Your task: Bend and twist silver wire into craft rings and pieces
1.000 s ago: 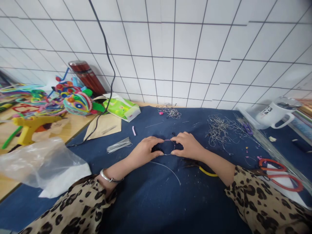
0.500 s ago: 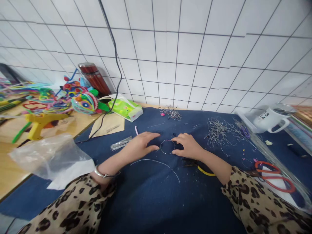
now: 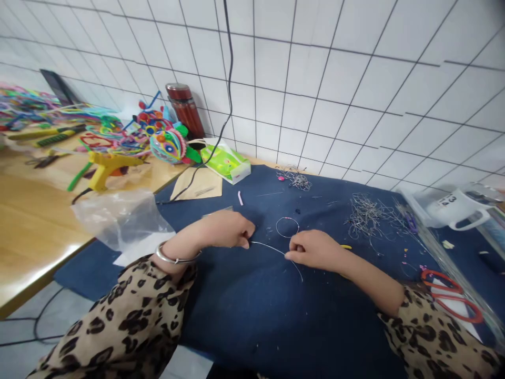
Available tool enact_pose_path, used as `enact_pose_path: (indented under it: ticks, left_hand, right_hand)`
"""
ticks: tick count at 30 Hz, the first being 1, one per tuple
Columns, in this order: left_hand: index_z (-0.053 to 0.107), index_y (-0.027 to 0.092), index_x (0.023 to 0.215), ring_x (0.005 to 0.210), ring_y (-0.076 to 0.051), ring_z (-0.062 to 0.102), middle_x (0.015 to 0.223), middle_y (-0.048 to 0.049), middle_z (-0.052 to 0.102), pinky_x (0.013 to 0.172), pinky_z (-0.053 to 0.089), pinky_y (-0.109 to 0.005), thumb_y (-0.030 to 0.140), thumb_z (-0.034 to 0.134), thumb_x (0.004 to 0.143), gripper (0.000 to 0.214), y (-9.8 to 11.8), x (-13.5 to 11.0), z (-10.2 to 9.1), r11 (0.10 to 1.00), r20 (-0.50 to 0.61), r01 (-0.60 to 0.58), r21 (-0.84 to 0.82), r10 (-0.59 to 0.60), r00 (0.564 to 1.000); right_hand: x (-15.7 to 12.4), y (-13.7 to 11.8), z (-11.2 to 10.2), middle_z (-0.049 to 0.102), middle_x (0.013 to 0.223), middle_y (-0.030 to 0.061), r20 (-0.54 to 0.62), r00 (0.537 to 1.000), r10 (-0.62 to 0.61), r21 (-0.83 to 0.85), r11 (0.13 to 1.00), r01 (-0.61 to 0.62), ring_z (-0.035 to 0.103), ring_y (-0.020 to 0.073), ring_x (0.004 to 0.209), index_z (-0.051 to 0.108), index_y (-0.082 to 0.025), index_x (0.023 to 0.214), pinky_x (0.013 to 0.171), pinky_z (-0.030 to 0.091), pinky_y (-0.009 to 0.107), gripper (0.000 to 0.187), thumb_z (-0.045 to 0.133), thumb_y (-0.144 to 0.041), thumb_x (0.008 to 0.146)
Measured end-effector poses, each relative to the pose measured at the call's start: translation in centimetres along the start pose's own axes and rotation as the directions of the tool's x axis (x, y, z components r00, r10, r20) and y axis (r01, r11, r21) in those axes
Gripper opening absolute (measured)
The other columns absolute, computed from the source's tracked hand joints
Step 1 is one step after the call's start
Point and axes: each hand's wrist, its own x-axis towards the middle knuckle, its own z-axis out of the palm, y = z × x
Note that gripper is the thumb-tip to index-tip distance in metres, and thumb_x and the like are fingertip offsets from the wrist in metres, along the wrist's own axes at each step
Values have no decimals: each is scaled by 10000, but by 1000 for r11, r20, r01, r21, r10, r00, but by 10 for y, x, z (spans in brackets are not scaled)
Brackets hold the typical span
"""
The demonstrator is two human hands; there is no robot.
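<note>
A thin silvery wire (image 3: 269, 246) curves over the dark blue cloth (image 3: 252, 316). Its left end is pinched between the thumb and fingers of my left hand (image 3: 232, 229). Further right along the same wire, my right hand (image 3: 313, 249) has its fingertips closed on it, and the loose end bends down past them. Just beyond my right hand lies a wire ring (image 3: 277, 231) with a few small pink beads on its far side, touched by neither hand.
Tangled wire (image 3: 365, 213) lies at the right, near orange-handled scissors (image 3: 460, 305) and a white mug (image 3: 453, 210). A yellow glue gun (image 3: 103, 169), a clear plastic bag (image 3: 122, 213), a green tissue pack (image 3: 225, 162) and a red flask (image 3: 185, 110) are at the left.
Both hands have left the beaded ring, which now lies on the cloth. They have come nearer and closed on the loose curved wire. The camera view has shifted left.
</note>
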Motion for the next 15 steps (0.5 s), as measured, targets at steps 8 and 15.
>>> enact_pose_path:
  ticks: [8, 15]
  left_hand:
    - [655, 231, 732, 583, -166, 547, 675, -19, 654, 513, 266, -257, 228, 545, 708, 114, 6, 4, 12, 994, 24, -52, 91, 50, 998]
    - [619, 226, 741, 656, -169, 574, 719, -9, 642, 566, 332, -250, 215, 490, 749, 130, 9, 5, 7, 995, -187, -69, 75, 82, 979]
  right_hand:
    - [-6, -22, 24, 641, 716, -5, -34, 998, 52, -145, 988, -57, 559, 140, 621, 558, -203, 693, 520, 249, 238, 141, 540, -326, 760]
    - [-14, -11, 22, 612, 664, -13, -162, 974, 157, 130, 982, -137, 555, 115, 599, 562, -196, 701, 522, 317, 209, 66, 523, -228, 743]
